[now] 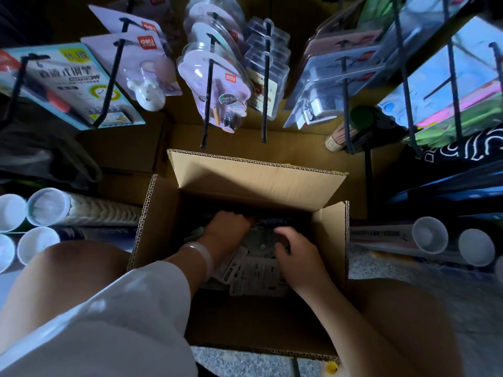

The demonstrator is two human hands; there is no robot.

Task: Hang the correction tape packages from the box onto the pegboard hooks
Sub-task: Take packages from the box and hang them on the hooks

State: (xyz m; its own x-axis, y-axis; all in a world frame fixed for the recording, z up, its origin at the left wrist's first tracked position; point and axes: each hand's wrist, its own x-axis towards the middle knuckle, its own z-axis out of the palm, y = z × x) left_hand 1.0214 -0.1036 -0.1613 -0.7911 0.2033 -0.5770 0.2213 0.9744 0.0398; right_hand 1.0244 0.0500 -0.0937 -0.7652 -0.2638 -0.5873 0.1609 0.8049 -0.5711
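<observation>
Rummaging at six o'clock in the cardboard box (261, 175), left hand (227, 223) and right hand (295, 247), fingers curled, grip unclear, sort light, stiff, slippery correction tape packages (253, 270), best pinched by the card's top edge.

we look down into an open cardboard box (255, 175) where our left hand (227, 224) and right hand (292, 248) dig with curled fingers among loose packages (253, 273); above it, carded stationery hangs on black hooks (208, 85).
</observation>
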